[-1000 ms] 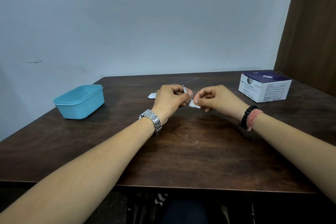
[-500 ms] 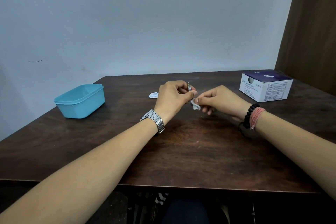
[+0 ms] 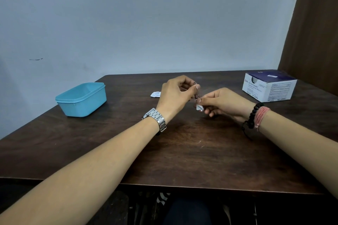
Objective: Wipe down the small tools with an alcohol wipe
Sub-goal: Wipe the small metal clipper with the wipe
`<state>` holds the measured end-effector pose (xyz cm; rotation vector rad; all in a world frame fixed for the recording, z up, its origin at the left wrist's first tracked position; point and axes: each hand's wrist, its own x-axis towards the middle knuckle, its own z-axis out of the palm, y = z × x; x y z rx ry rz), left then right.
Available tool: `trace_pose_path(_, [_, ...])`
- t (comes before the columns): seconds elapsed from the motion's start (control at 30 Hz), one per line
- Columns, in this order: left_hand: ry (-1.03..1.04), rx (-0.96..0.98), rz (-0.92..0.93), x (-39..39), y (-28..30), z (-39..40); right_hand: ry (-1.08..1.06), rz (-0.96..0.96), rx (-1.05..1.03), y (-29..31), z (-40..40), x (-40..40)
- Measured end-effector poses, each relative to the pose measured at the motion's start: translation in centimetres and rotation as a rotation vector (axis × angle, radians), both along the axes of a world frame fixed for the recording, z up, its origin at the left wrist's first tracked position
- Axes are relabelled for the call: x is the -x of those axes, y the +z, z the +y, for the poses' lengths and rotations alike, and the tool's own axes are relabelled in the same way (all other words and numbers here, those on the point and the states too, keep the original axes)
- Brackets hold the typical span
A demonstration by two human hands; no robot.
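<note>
My left hand pinches a small metal tool between thumb and fingers, held upright above the middle of the table. Most of the tool is hidden by my fingers. My right hand pinches a small white alcohol wipe against the lower end of the tool, and a corner of the wipe hangs below my fingers. Both hands meet just above the dark wooden table.
A light blue plastic tub stands at the left of the table. A torn white wipe wrapper lies behind my left hand. A white and purple box of alcohol swabs sits at the far right. A brown curtain hangs behind it.
My left hand has lifted and tipped the tool more upright. My right hand has slid the wipe down the tool, and the wipe now hangs lower.
</note>
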<state>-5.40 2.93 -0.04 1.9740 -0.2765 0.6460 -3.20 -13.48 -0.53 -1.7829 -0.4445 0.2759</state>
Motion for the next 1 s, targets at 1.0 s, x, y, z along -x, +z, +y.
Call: trace_pose_path(1.0, [-0.135,0.18,0.147,-0.6,0.3,1.0,0.019,-0.004,0.038,0.1,0.0,0.0])
